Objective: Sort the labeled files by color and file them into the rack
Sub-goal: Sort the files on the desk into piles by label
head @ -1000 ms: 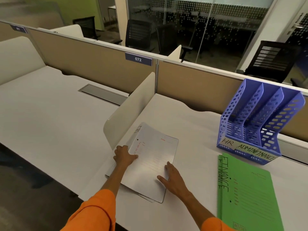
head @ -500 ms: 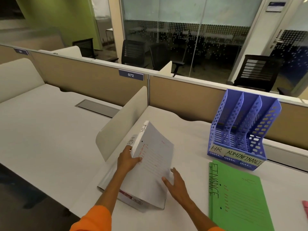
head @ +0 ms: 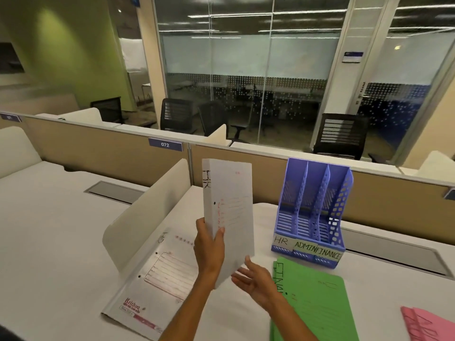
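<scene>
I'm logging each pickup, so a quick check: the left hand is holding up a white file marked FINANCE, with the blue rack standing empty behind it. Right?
Not quite. The head view shows the white file held up in the left hand is marked HR, not FINANCE; FINANCE is written on the green file lying on the desk. The rest holds: the blue rack stands empty behind it.

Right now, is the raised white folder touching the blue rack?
Apart. The head view shows the white folder upright in the left hand, with bare desk visible between it and the blue rack.
</scene>
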The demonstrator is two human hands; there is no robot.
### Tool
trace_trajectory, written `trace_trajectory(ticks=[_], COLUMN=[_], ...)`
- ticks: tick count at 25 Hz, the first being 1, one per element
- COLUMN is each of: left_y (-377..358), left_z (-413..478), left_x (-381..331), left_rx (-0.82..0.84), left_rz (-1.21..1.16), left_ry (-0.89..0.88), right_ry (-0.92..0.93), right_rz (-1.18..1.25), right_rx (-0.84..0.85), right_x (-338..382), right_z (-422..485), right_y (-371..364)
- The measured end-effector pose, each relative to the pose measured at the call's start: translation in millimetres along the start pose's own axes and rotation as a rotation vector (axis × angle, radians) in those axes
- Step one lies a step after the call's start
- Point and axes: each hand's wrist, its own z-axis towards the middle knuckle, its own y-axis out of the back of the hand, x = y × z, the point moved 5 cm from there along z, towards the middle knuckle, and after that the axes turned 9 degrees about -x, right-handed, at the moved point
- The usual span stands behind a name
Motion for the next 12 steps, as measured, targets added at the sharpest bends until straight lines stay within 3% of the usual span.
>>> trace_trajectory(ticks=[8, 12], left_y=[-53.6, -74.9], left_z=[-29.3, -16.1], left_x=[-28.0, -39.3], left_rx=[0.076, 0.186], left_rz=[0.002, 0.030], left_ry=[0.004, 0.092], right_ry=[0.121, 0.176], right_rz=[0.123, 0.102], right_rx=[-0.085, -0.168], right_x=[47.5, 63.5], right_z=[-2.7, 4.1], right_y=[52.4, 77.6])
